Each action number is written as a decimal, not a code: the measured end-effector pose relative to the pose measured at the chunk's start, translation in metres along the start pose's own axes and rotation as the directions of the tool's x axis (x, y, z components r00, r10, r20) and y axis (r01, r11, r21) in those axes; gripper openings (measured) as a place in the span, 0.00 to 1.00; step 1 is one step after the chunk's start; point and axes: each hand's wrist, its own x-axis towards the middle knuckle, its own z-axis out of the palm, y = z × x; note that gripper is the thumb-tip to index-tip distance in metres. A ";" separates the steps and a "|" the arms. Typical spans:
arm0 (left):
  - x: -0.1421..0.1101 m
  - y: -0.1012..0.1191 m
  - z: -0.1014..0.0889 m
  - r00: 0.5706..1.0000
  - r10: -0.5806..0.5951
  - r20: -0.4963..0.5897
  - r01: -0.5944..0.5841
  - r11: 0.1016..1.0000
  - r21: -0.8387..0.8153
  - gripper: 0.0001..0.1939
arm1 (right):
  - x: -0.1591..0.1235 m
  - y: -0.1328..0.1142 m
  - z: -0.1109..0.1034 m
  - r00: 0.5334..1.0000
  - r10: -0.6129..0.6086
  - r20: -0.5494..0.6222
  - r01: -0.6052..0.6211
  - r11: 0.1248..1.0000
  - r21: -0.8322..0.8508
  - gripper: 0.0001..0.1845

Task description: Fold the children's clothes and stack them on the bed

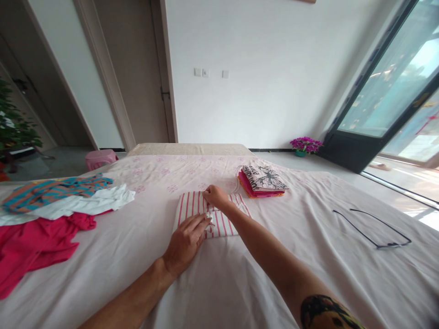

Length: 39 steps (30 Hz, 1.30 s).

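cloth (188,205) with red stripes lies folded on the pink sheet (120,260). the left hand (185,237) is flat on it, fingers long. the right hand (216,196) curls at its far edge; i can't tell if it pinches. a folded pile (264,179) sits near.

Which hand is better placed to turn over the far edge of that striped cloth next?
Probably the right hand: its fingers are at the far edge of the striped cloth. The left hand lies nearer the body, its fingers spread over the cloth's near part.
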 end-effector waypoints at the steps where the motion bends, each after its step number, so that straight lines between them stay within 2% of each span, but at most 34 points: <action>1: 0.002 0.002 0.000 1.000 0.014 0.014 -0.014 1.000 0.005 0.20 | 0.000 0.003 -0.001 1.000 0.004 -0.028 -0.004 1.000 0.007 0.17; 4: 0.007 0.008 0.005 0.996 0.028 0.082 -0.032 0.998 0.048 0.19 | 0.000 0.011 -0.003 0.995 0.011 -0.101 -0.011 1.000 0.005 0.17; 7: 0.008 0.010 0.012 0.990 0.021 0.141 -0.031 0.997 0.070 0.19 | -0.004 0.015 -0.003 0.994 0.012 -0.109 -0.014 1.000 -0.016 0.15; 10: 0.003 0.008 0.016 0.983 0.043 0.178 -0.051 0.998 0.041 0.24 | -0.012 0.011 -0.005 0.987 -0.001 -0.161 -0.011 0.997 -0.073 0.19; 12: 0.001 0.007 0.015 0.978 0.058 0.199 -0.063 0.998 0.022 0.31 | -0.020 0.008 -0.005 0.971 -0.107 -0.211 0.081 0.988 -0.129 0.21; 14: 0.000 0.007 0.011 0.972 0.072 0.223 -0.072 0.997 -0.010 0.34 | -0.030 0.007 -0.002 0.937 -0.283 -0.207 0.250 0.953 -0.170 0.24; 17: 0.004 0.010 0.002 0.967 0.090 0.240 -0.061 0.990 -0.126 0.25 | -0.042 0.015 0.008 0.882 -0.467 -0.066 0.444 0.869 -0.218 0.28; 19: 0.006 0.012 -0.003 0.975 0.057 0.215 -0.008 0.975 -0.223 0.19 | -0.047 0.024 0.015 0.871 -0.490 0.039 0.483 0.838 -0.254 0.30; 22: 0.006 0.005 -0.006 0.990 -0.112 0.081 0.131 0.950 -0.284 0.18 | -0.048 0.035 0.017 0.876 -0.469 0.114 0.481 0.832 -0.277 0.32; 23: 0.006 0.000 -0.006 0.983 -0.185 0.015 0.182 0.942 -0.282 0.17 | -0.048 0.037 0.015 0.883 -0.454 0.120 0.468 0.838 -0.281 0.32; 25: 0.005 -0.017 -0.005 0.939 -0.333 -0.084 0.298 0.912 -0.281 0.16 | -0.051 0.038 0.010 0.908 -0.404 0.109 0.418 0.862 -0.288 0.32; 27: 0.006 -0.039 -0.003 0.851 -0.521 -0.070 0.472 0.815 -0.336 0.22 | -0.057 0.037 0.003 0.927 -0.366 0.084 0.374 0.882 -0.286 0.32; 29: 0.007 -0.059 -0.002 0.723 -0.687 0.070 0.643 0.633 -0.432 0.28 | -0.068 0.035 0.000 0.918 -0.391 0.066 0.393 0.876 -0.278 0.34; 31: 0.011 -0.071 -0.002 0.612 -0.758 0.227 0.737 0.442 -0.511 0.31 | -0.081 0.034 0.000 0.885 -0.461 0.069 0.460 0.842 -0.281 0.36; 32: 0.013 -0.074 -0.003 0.586 -0.758 0.287 0.751 0.375 -0.543 0.32 | -0.087 0.035 0.001 0.870 -0.486 0.081 0.487 0.825 -0.287 0.36; 33: 0.016 -0.074 -0.004 0.580 -0.741 0.338 0.751 0.326 -0.574 0.31 | -0.091 0.036 0.003 0.861 -0.499 0.096 0.504 0.813 -0.292 0.36; 37: 0.026 -0.061 -0.013 0.601 -0.621 0.503 0.725 0.160 -0.670 0.26 | -0.097 0.038 0.012 0.862 -0.492 0.119 0.504 0.812 -0.293 0.35; 39: 0.027 -0.057 -0.020 0.583 -0.607 0.540 0.711 0.060 -0.701 0.24 | -0.097 0.034 0.017 0.863 -0.497 0.093 0.501 0.816 -0.289 0.34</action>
